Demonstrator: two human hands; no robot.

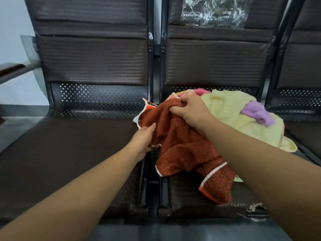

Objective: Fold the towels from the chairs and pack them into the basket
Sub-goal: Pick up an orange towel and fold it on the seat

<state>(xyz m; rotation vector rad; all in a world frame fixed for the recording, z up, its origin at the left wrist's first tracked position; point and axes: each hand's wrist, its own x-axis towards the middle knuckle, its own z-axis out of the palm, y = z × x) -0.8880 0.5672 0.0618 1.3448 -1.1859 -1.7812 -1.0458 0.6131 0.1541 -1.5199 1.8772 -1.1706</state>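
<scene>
Left seat (69, 153): bare dark cushion from its left edge to the gap between the seats; nothing lies on it but the left forearm crossing its right front corner.
Middle seat (187, 193): carries the whole pile of towels; only its front edge strip is bare, with torn covering at the front right corner.
Rust towel (184, 146): crumpled, white-edged, lying from the seat's back left corner down to its front edge; one corner hangs over the gap toward the left seat.
Left hand (144, 138): at the towel's left edge over the gap, fingers (151, 126) pinched on the cloth.
Right hand (189, 110): on the towel's upper part near the seat's back edge, fingers curled tight around a bunch of the fabric.
Yellow towel (231, 117): heaped on the seat's right half, reaching its right edge, partly under the right forearm.
Purple cloth (257, 113): small, lying on top of the yellow towel near the right edge.
Pink cloth (202, 91): only a strip shows behind the right hand, at the back edge.
Right seat (309, 136): cut off by the frame.
Plastic wrap (215, 11): crinkled, on the middle backrest.
Basket: not in view.
</scene>
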